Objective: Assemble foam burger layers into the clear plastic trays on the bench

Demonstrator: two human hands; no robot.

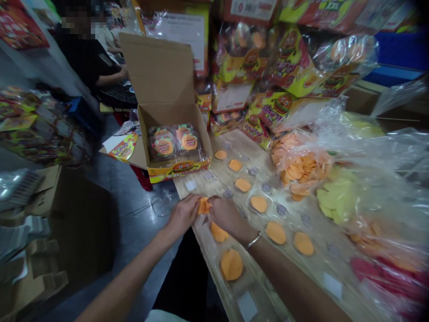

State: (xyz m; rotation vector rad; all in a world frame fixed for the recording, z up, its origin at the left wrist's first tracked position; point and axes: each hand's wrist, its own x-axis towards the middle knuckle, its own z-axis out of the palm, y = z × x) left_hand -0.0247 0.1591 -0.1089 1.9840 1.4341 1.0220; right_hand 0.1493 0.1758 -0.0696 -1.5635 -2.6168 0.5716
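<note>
Orange disc sits pinched between left hand and right hand, seemingly both gripping.

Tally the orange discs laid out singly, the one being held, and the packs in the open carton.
Orange discs laid out singly: 8
Held disc, between left hand and right hand: 1
Packs in the open carton: 2
Total: 11

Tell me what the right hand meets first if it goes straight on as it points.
The right hand points left: first the orange disc it shares with the left hand, then that hand itself, as far as depth shows.
</note>
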